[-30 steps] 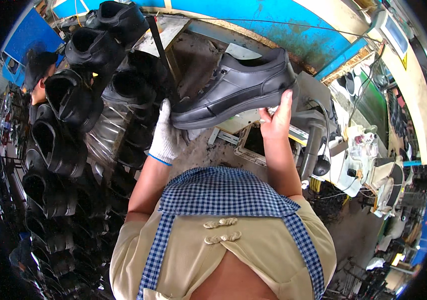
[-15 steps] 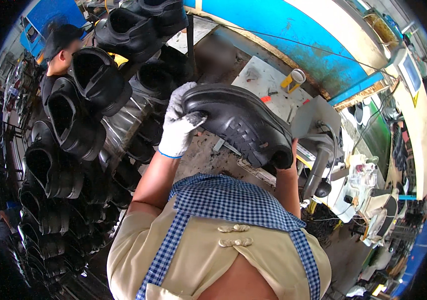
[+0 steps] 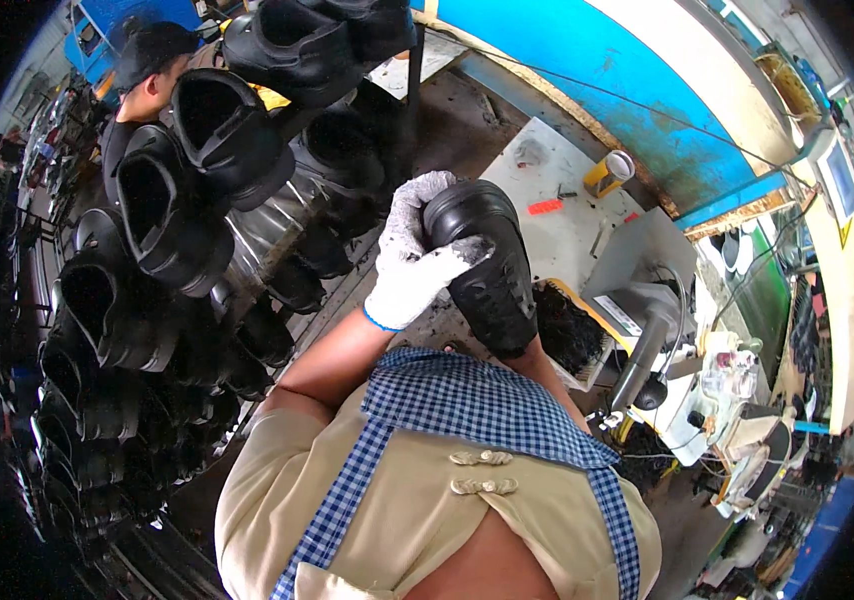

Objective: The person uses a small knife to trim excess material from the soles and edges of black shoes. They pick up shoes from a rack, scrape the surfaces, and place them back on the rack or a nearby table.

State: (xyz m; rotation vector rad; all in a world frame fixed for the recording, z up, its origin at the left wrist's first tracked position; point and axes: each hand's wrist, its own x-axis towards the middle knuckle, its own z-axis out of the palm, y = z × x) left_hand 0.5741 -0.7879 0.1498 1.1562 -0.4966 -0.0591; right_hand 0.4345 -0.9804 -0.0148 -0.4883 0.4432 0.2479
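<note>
Behind the hands stood a grey, stained metal workbench [image 3: 562, 215] against a blue wall panel [image 3: 587, 75], in a crowded workshop. Held above the bench's near edge was a black, glossy leather shoe [image 3: 487, 265], toe pointing away and heel toward the checked apron. The left hand [image 3: 415, 262], in a white knitted glove, was closed around the shoe's left side, its fingers curled over the toe and upper. The right hand was hidden beneath the shoe's heel and behind the apron, so whether it gripped could not be told. Just right of the grip lay a yellow-handled brush with black bristles [image 3: 565, 325], half covered by the shoe. Farther right stood a grey machine with a bent arm [image 3: 647, 345], its lower part lost in clutter. Beyond the grip a yellow cylinder with a white cap [image 3: 612, 170] rested on the bench. Left of the grip hung a tall rack of black shoes [image 3: 162, 225], its lower rows fading into dark blur. Another person in a dark cap [image 3: 152, 60] was partly hidden behind the rack.
</note>
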